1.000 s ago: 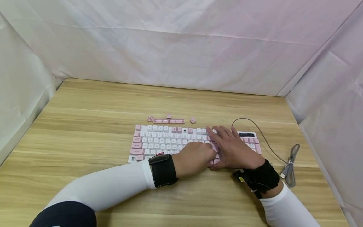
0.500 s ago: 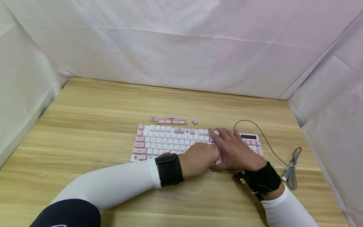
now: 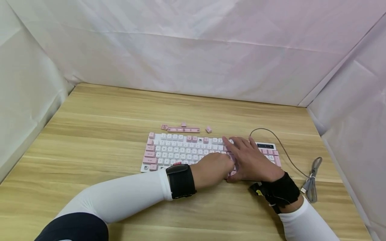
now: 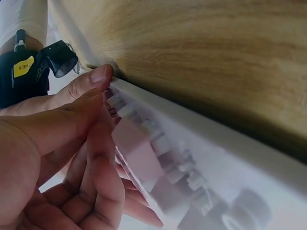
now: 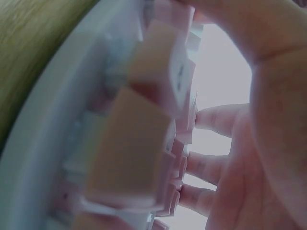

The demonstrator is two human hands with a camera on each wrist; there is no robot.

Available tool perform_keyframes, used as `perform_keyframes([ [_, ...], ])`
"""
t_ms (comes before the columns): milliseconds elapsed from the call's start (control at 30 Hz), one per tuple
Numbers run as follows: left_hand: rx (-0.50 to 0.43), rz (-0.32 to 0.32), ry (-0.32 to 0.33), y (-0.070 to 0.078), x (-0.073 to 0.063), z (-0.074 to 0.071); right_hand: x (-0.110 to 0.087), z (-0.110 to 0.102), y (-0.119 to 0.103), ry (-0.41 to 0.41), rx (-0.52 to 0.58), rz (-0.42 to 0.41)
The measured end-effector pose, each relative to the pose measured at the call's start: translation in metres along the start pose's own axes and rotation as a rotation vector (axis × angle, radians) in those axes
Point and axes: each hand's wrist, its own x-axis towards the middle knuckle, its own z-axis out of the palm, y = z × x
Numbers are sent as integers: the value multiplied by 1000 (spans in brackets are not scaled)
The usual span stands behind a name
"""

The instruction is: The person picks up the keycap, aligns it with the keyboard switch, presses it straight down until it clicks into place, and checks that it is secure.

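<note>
A pink-and-white keyboard (image 3: 178,148) lies on the table, with some bare switch spots. My left hand (image 3: 214,168) is bent over its front right part. In the left wrist view, thumb and forefinger pinch together at a keycap in the front row, mostly hidden behind them; a pink keycap (image 4: 136,146) stands beside. My right hand (image 3: 251,160) spreads across the keyboard's right part, fingers extended toward the back rows and thumb at the front edge. In the right wrist view its fingertips (image 5: 196,199) touch the tops of pink keys.
Behind the keyboard lie a long pink spacebar (image 3: 184,130), upside down, and small loose pink keycaps (image 3: 208,129). A grey cable (image 3: 312,182), bundled with its USB plug, lies at the right. White cloth (image 3: 193,60) surrounds the wooden table (image 3: 99,134).
The view shifts slightly, so the keyboard and loose keycaps appear a little further right. Both hands keep their places on the keyboard, with hardly any visible movement.
</note>
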Motion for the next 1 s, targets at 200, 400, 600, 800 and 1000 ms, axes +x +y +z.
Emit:
perform_keyframes([
  [200, 3, -8, -2, 1, 1, 0, 1, -1, 1, -8, -2, 1],
  [400, 61, 14, 8, 2, -4, 6, 0, 0, 1, -6, -8, -3],
  [600, 44, 47, 41, -2, -9, 8, 1, 1, 1, -4, -12, -5],
  [800, -75, 20, 48, -16, -11, -14, 0, 1, 2, -13, 3, 3],
  [1000, -172, -205, 99, -78, -26, -51, 0, 2, 1, -41, 12, 31],
])
